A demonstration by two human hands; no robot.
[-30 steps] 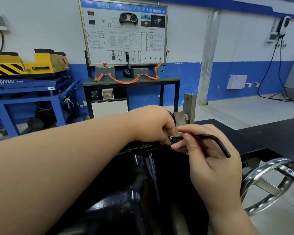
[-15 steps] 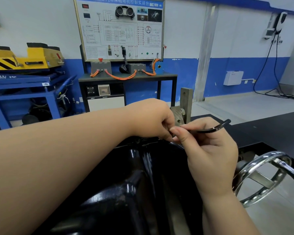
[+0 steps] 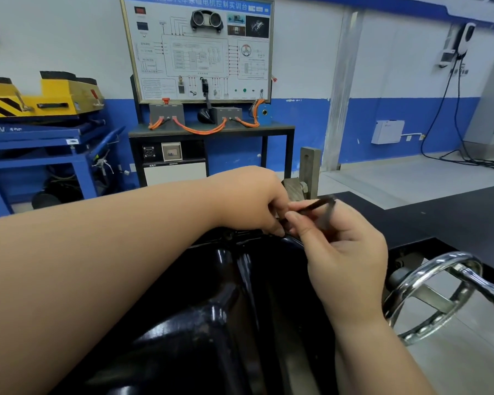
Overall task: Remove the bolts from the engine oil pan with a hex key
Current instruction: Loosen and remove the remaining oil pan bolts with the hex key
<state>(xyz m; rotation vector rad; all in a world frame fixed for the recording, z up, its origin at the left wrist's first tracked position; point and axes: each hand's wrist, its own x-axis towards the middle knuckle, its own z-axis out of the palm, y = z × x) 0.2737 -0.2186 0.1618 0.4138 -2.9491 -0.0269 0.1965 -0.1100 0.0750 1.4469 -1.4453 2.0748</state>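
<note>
The glossy black engine oil pan [image 3: 211,323] fills the lower middle of the head view. At its far rim my right hand [image 3: 345,252] pinches a black L-shaped hex key [image 3: 317,205], whose bent arm points to the right and is blurred by motion. My left hand [image 3: 248,201] reaches across from the left, its fingertips curled around the key's tip at the rim. The bolt under the fingers is hidden.
A chrome handwheel [image 3: 439,289] sticks out at the right of the engine stand. A grey metal bracket [image 3: 308,172] rises just behind the hands. A black mat [image 3: 454,212] lies to the right. Behind stand a training board bench [image 3: 211,129] and a blue lift table [image 3: 40,138].
The hex key's long arm has swung from pointing down-right to up-right as my right hand turned it. My left hand has stayed at the key's tip.
</note>
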